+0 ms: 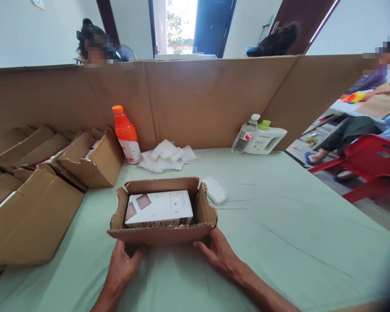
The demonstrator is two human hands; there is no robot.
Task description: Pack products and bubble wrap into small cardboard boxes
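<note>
At the table (pixel 289 242), the box (pixel 162 235) opens upward, likely to cradle its carton (pixel 160 206); left hand (pixel 122 262) at its seven o'clock and right hand (pixel 222 253) at five have fingers clamped on it, seemingly for steadiness. A pad (pixel 216 190) lies at two.

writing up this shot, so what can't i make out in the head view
Head view:
Left hand and right hand: partly hidden by the open cardboard box.
White printed box: bottom hidden by that box's front wall; fine print too small.
Large cardboard box at left: cut off by the left edge.
</note>
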